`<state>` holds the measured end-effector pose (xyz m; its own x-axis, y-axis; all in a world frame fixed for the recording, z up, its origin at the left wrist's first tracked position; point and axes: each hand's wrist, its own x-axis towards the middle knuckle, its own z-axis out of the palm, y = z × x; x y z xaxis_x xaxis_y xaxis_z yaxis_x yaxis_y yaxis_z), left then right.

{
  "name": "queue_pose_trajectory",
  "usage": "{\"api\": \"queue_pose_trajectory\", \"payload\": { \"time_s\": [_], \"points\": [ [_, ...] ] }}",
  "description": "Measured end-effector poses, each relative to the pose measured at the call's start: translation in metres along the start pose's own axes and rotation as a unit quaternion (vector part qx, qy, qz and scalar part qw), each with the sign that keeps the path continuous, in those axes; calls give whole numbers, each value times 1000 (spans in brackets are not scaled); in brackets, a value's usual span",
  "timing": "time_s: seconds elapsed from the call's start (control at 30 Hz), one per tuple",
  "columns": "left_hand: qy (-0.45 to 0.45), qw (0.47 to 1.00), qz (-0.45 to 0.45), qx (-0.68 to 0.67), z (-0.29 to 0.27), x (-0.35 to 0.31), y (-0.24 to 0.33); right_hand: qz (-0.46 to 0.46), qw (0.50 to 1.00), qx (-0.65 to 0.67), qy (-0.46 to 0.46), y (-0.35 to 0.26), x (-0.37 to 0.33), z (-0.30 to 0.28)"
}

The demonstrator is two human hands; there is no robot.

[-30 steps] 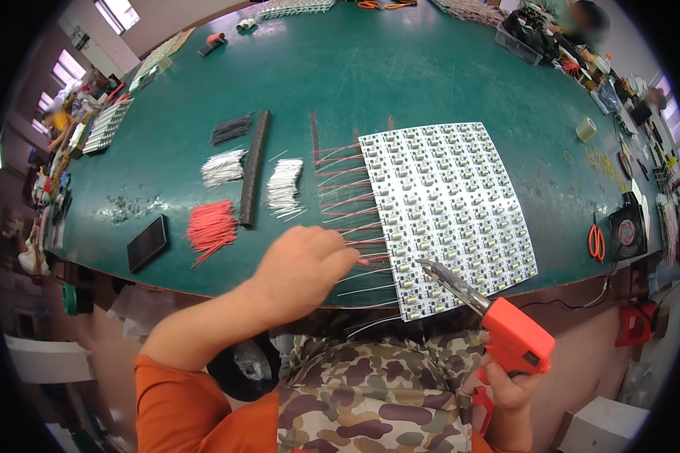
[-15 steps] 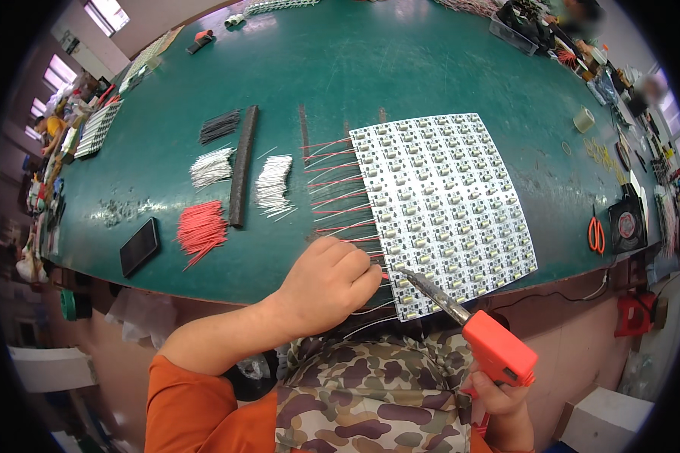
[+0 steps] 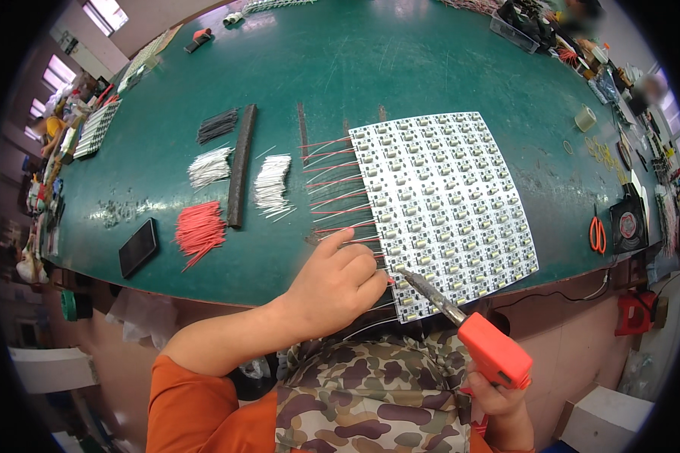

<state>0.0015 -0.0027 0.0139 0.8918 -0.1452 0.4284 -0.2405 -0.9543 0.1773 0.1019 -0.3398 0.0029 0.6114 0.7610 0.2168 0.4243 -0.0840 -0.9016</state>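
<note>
A red wire (image 3: 391, 281) is pinched by the left hand (image 3: 336, 281) at the white board (image 3: 447, 198); a soldering iron (image 3: 495, 351) is gripped by the right hand (image 3: 499, 395).

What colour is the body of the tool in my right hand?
The tool's body is bright orange-red, seen best in the head view.

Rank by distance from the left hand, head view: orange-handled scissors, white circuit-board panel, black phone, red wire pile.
1. White circuit-board panel: immediately right of the left hand.
2. Red wire pile: left of the hand.
3. Black phone: farther left, past the red wires.
4. Orange-handled scissors: far right, beyond the panel.
</note>
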Motion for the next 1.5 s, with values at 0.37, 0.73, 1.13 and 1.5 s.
{"api": "queue_pose_trajectory", "payload": {
  "time_s": [0.37, 0.73, 1.13, 1.5],
  "points": [
    [-28, 999, -15, -19, 3, -2, -1, -70, 994, -71, -33, 0, 16, 1],
    [-30, 999, -13, -16, 1, 0, -1, -74, 994, -71, -39, 1, 15, 3],
    [-34, 999, -12, -11, 2, 2, -1, -86, 993, -60, -49, -5, 24, 2],
    [-34, 999, -13, -15, 2, 1, -1, -47, 995, -87, -17, -2, 6, -4]
  ]
}}
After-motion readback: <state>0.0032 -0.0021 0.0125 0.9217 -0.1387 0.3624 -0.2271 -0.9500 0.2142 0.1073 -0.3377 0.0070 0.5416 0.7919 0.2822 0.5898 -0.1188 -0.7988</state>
